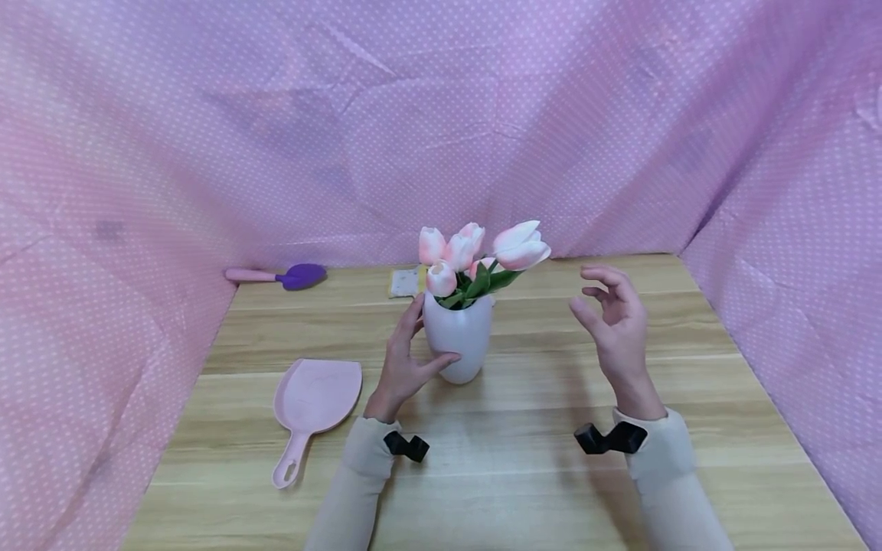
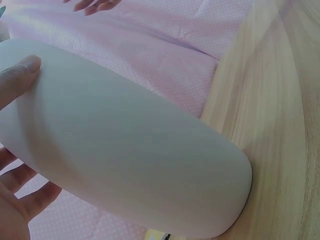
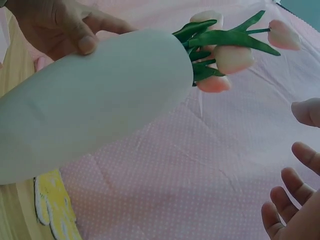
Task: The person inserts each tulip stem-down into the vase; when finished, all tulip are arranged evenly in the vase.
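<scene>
A white vase (image 1: 458, 337) stands upright on the table, holding pale pink tulips (image 1: 460, 251) with green leaves. My left hand (image 1: 406, 366) holds the vase from its left side, thumb across the front and fingers round the back. In the left wrist view the thumb (image 2: 20, 75) lies on the vase wall, and the vase's base meets the wood. To the right of the vase, my right hand (image 1: 616, 329) is raised above the table with its fingers loosely bent. It holds nothing and is apart from the flowers; the right wrist view shows its spread fingers (image 3: 297, 187).
A pink dustpan (image 1: 318, 394) lies left of my left hand. Farther back is a trowel (image 1: 303, 276) with a purple blade and pink handle. Behind the vase lies a flat yellow-and-white item (image 1: 405, 283), partly hidden. Pink dotted cloth (image 1: 441, 138) hangs around the wooden table (image 1: 537, 490).
</scene>
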`<move>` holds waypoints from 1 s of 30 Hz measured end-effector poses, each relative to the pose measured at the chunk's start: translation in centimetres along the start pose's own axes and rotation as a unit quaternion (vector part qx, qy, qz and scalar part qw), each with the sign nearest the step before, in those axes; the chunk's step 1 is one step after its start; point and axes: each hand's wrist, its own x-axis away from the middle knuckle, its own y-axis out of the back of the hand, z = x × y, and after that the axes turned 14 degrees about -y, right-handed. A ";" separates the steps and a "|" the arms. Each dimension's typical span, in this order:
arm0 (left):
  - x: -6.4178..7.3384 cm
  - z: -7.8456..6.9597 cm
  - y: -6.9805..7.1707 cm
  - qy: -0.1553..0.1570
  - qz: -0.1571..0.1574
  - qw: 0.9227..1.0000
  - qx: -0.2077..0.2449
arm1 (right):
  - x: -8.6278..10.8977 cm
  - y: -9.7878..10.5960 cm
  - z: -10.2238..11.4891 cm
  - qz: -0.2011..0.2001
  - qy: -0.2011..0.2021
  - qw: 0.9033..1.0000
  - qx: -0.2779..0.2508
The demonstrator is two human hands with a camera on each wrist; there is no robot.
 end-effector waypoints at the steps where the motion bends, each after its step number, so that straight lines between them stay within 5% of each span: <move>1: 0.0 0.0 0.0 0.000 -0.001 1.000 0.000 | -0.1 -0.3 0.2 0.002 0.004 1.000 0.000; 17: -0.2 -0.2 0.1 0.004 0.000 1.000 0.009 | -1.9 -8.2 2.8 0.113 0.040 0.992 0.043; 30: -0.3 -0.5 0.2 0.034 0.005 0.999 0.010 | -2.4 -9.6 2.9 0.110 0.027 0.993 0.012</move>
